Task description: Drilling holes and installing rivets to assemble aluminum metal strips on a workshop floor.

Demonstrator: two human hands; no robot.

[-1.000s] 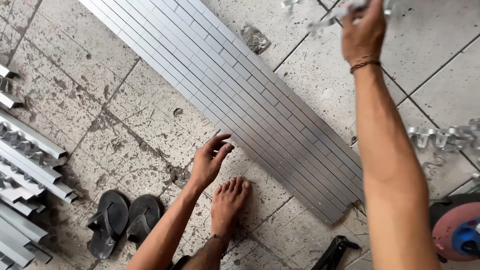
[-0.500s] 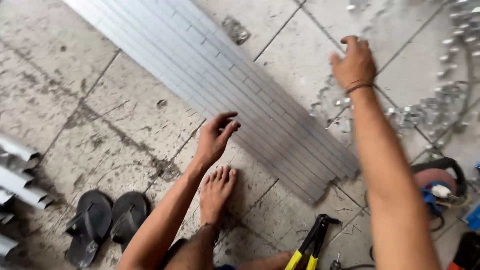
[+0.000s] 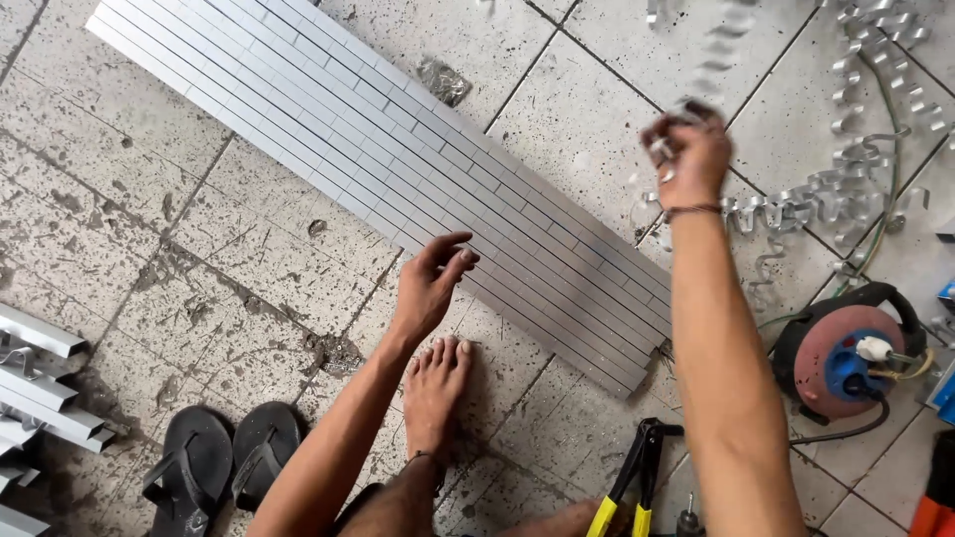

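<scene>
The right hand [image 3: 686, 154] is raised over the far right of the tiled floor [image 3: 249, 249], fingers bunched around some small bent metal clips [image 3: 667, 149]; they are blurred, so how many it holds cannot be told. More such clips [image 3: 846, 189] lie scattered on the tiles just beyond and to the right of it. The left hand [image 3: 428, 288] hovers with fingers loosely spread and empty, its tips touching or just above the near edge of the strips [image 3: 398, 169], a flat row of long aluminium strips lying side by side that runs from far left to near right. A bare foot [image 3: 436, 393] rests just near that hand.

The clips look light, stiff and springy, with thin edges, likely easy to pinch in a bunch but prone to snag on one another. The strips look rigid yet thin, probably light singly and best lifted along an edge

Sandals [image 3: 224, 452] sit near left, pliers [image 3: 632, 482] near centre, a cable reel [image 3: 846, 358] at right
</scene>
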